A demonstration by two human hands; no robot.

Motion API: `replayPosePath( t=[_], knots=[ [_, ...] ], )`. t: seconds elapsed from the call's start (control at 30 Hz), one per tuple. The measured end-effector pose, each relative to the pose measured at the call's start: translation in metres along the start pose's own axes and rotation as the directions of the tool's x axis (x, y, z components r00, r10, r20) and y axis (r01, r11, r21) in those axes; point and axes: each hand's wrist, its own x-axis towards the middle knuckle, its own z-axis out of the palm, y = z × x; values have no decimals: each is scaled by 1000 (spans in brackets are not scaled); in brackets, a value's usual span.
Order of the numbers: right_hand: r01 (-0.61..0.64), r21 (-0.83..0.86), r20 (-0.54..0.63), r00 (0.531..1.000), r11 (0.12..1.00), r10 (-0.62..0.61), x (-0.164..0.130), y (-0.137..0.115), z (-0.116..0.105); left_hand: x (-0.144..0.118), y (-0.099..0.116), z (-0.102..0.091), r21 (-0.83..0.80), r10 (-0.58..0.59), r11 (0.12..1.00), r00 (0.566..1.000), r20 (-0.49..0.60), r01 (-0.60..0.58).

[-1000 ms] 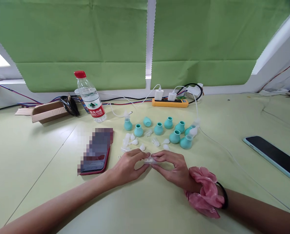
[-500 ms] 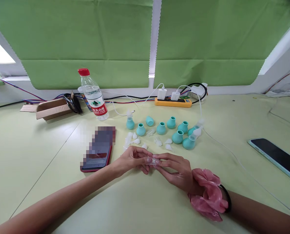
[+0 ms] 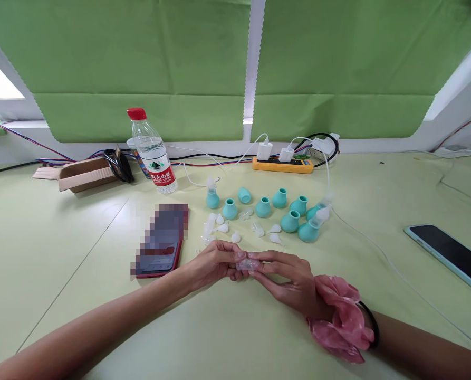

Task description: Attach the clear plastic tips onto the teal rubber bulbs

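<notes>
Firstly, the pale green table stands before green blinds. At ten o'clock is a cardboard box, then a plastic bottle with red label; its writing is too small. At centre, left hand and right hand pinch one small clear piece together. At twelve o'clock lie rounded teal bulbs.

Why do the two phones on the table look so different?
The red-cased phone lies close beside the left hand; the pale blue phone lies far out to the right, past the right hand. The red-cased one's screen is lit at its near end; the pale blue one's screen is dark. Both lie flat, screen up, on the pale yellow-green table.
</notes>
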Motion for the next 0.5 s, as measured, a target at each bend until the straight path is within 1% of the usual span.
replayPosePath(
  t=[0.1,0.23,0.5],
  knots=[
    [-20,-2,-17,1000,1000,20,-1,2,1,0,0,1,25,14,1000,1000,-13,-14],
    [-45,4,-34,998,999,45,-2,4,2,0,3,2,25,2,1000,1000,-31,-2],
    [17,13,-10,1000,1000,-17,-2,5,2,-2,2,6,99,54,994,997,-58,-48]
  ],
)
